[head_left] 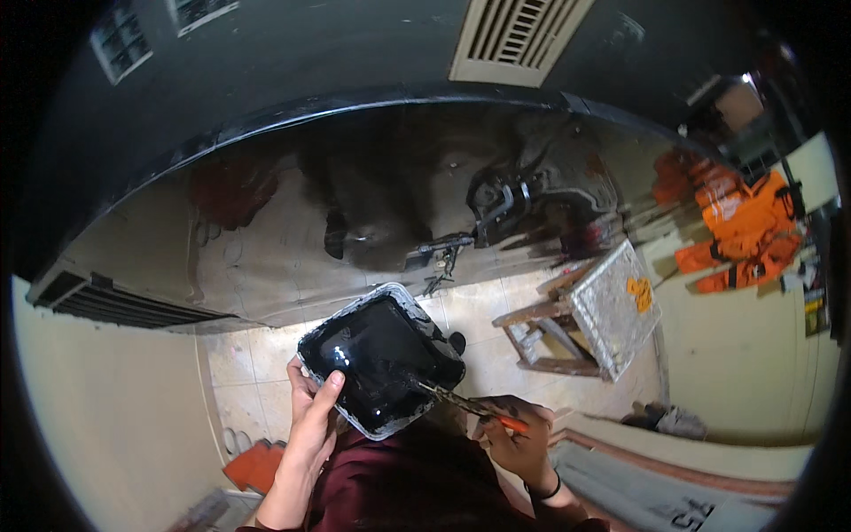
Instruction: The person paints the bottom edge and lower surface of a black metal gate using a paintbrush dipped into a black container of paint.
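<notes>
The biggest thing before me is a glossy dark panel (390, 195), curving across my view and throwing back blurred reflections. Below it spreads the pale tiled floor (253, 368). Orange garments (753, 230) hang along the wall on my right. Nearer, a small wooden table (558, 341) stands on the floor; its tabletop (607, 315) is pale and spattered.

In front of my body I hold a squarish tray (310, 362) of black liquid (377, 355), turned so one corner points toward me, its pale rim smeared with black. My left hand (310, 410) pinches the tray's near left edge, thumb over the rim and fingers around the outside. My right hand (519, 439) is curled around the handle of a slim orange-handled tool (470, 405). The tool crosses the tray's near right edge, its tip just inside the rim; I can't tell whether it touches the liquid. A crumpled yellow-orange cloth (638, 294) lies near the tabletop's right edge.
</notes>
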{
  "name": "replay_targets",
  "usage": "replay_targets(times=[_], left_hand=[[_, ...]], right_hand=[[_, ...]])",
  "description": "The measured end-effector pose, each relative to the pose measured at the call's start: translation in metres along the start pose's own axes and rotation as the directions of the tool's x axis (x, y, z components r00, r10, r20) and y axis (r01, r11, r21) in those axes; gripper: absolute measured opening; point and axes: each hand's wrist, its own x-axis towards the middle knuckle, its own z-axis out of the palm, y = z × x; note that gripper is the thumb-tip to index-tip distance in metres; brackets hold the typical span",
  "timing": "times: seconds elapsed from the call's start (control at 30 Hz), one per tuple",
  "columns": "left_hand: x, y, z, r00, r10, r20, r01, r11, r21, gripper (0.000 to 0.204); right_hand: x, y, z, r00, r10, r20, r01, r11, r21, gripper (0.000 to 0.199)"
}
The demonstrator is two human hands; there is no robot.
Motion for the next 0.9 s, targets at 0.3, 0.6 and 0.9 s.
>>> replay_targets(times=[0.3, 0.6, 0.9], left_hand=[[-0.005, 0.012, -0.036, 0.997, -0.053, 0.054, 0.052, 0.998, 0.021, 0.072], [-0.01, 0.012, -0.066, 0.997, -0.071, 0.017, 0.071, 0.997, -0.006, 0.064], [0.013, 0.003, -0.119, 0.968, -0.233, -0.088, 0.237, 0.971, 0.027, 0.078]], right_hand=[[-0.047, -0.012, 0.048, 0.992, -0.037, -0.118, 0.04, 0.999, 0.028, 0.026], [-0.047, -0.023, 0.061, 1.0, 0.005, -0.003, -0.005, 0.995, 0.095, 0.02], [-0.035, 0.023, 0.103, 0.994, -0.007, 0.108, 0.005, 1.0, 0.023, 0.025]])
